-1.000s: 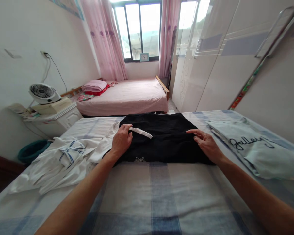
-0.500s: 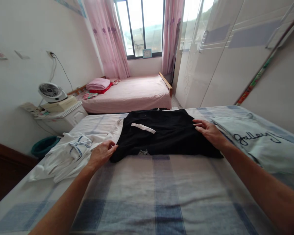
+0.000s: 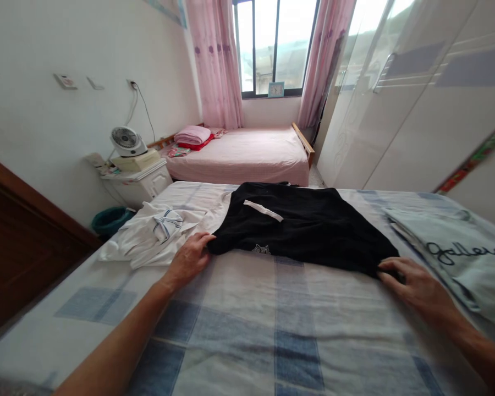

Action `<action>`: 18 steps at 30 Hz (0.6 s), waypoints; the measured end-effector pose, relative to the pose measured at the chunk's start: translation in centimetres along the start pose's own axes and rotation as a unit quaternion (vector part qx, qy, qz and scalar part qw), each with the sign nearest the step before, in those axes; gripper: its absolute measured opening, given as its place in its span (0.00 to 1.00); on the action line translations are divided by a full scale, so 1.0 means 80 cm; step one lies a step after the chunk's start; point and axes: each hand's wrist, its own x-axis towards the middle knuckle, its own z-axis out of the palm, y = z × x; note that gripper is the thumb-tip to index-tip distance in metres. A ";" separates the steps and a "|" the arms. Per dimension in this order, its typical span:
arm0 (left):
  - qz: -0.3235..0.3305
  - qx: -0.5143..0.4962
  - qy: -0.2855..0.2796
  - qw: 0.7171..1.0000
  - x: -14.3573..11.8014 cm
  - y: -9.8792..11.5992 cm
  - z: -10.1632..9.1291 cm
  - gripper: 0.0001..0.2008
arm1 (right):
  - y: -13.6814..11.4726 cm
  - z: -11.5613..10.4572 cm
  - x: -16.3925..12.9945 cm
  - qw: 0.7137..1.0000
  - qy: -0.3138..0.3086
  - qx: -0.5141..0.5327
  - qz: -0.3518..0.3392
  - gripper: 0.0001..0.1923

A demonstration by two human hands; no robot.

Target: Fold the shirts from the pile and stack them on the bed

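A black garment [image 3: 305, 225] lies spread across the bed in front of me, with a white strip on its upper face and a small pale print by its near edge. Its exact kind is hard to make out. My left hand [image 3: 192, 256] pinches the near left corner. At the near right corner, my right hand [image 3: 414, 283] grips the cloth between thumb and fingers. Beside my left hand rests a crumpled white garment [image 3: 148, 239] with a blue-striped bow. To the right of my right hand is a folded pale green garment [image 3: 449, 242] with black lettering.
A blue and white checked sheet [image 3: 231, 330] covers the near bed. Beyond it stands a pink bed [image 3: 256, 151] under the window. At left are a white cabinet [image 3: 148, 184] with a fan [image 3: 126, 140] and a green bin [image 3: 111, 220]; a white wardrobe [image 3: 396, 110] lines the right.
My right hand has moved from the garment's right side down to its near right corner and closed on it. My left hand has closed on the near left corner. The view has swung left.
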 end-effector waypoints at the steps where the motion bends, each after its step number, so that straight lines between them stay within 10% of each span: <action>1: -0.006 0.002 0.014 1.000 0.001 -0.002 0.003 0.17 | -0.001 0.003 -0.001 1.000 0.018 0.009 0.002 0.14; 8: -0.070 -0.057 0.123 0.988 0.012 -0.002 0.003 0.13 | -0.021 -0.011 0.000 0.982 0.080 0.107 0.133 0.19; 18: 0.015 0.012 0.053 0.998 0.010 0.005 0.010 0.11 | -0.018 -0.006 -0.009 0.977 0.014 0.194 0.087 0.23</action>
